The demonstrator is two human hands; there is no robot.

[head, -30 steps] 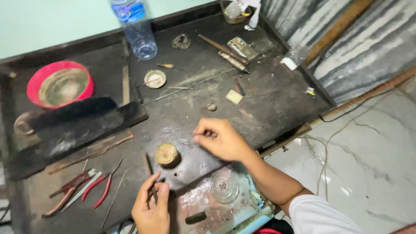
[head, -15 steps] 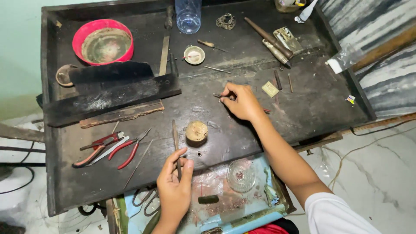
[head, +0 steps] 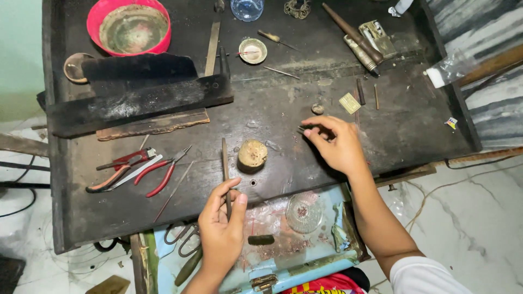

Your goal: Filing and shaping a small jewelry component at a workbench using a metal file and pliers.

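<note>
My left hand (head: 222, 223) grips a thin dark metal file (head: 224, 163) that points away from me over the black workbench (head: 283, 109). Just right of the file's tip stands a small round wooden block (head: 252, 154). My right hand (head: 336, 144) rests on the bench to the right of that block, its fingertips pinched on a small dark metal piece (head: 301, 129). A small round bit (head: 317, 109) and a pale square tile (head: 350, 103) lie just beyond that hand.
Red-handled pliers and snips (head: 136, 169) lie at the left. A black block (head: 136, 98), a red bowl (head: 129, 24), a small dish (head: 253, 50), a bottle (head: 247, 8) and rod tools (head: 354, 41) sit farther back. A blue open drawer (head: 283, 234) with a glass disc lies below the bench edge.
The view has swung so the bench sits more centred. My right hand has come slightly nearer me, still pinching the small piece. My left hand has kept the file.
</note>
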